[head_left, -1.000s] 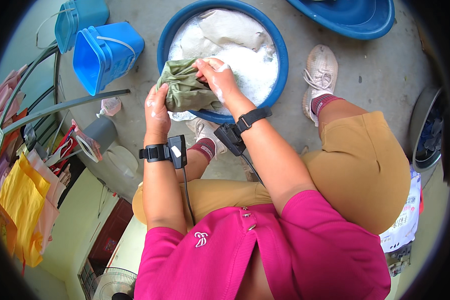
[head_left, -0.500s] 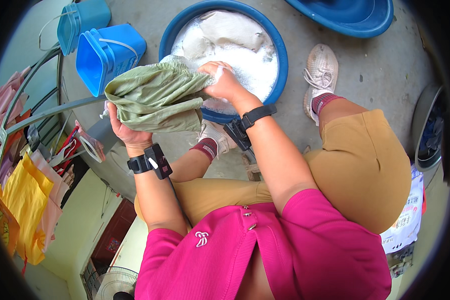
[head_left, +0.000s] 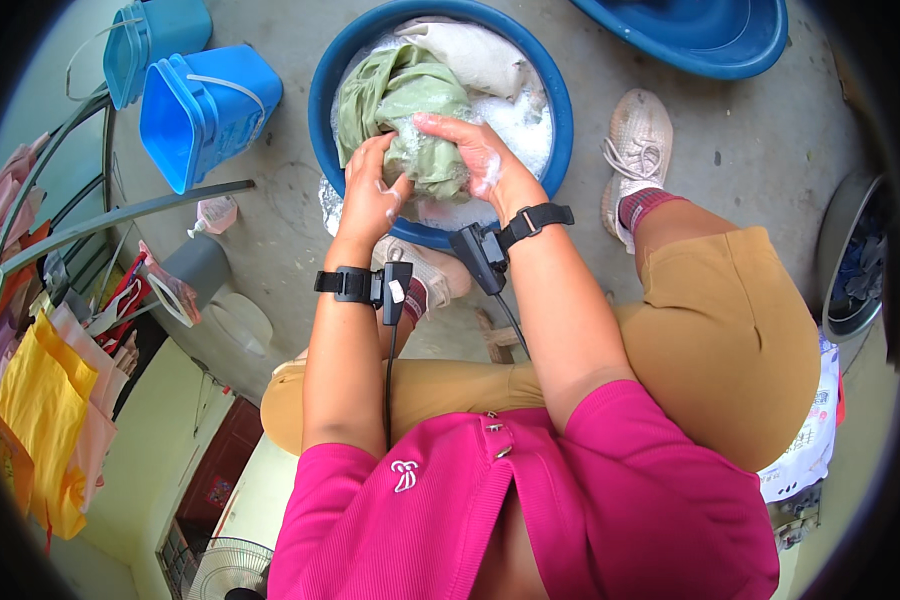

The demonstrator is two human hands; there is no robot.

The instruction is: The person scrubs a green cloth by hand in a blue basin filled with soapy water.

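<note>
A bunched green cloth (head_left: 410,100) lies among white suds in the round blue basin (head_left: 327,90). At its near left edge is my left hand (head_left: 370,200), fingers stretched and thumb apart, touching the fabric. My right hand (head_left: 490,165) rests on the cloth's right side with extended fingers and foam on the skin. Neither hand is closed around the fabric, though some fingertips are partly hidden by it. Behind the cloth sits a wet whitish cloth (head_left: 470,55), half sunk in the foam.
Two blue buckets, a square one (head_left: 205,110) and a teal one (head_left: 160,45), stand at the far left near a metal rack bar (head_left: 130,215). Another blue basin (head_left: 710,40) is at the far right. A grey tub (head_left: 855,260) holds dark fabric. My shoe (head_left: 638,150) flanks the basin.
The green cloth has come down from the left of the basin into the suds. My left hand has moved right with it, and both hands have loosened from their hold.
</note>
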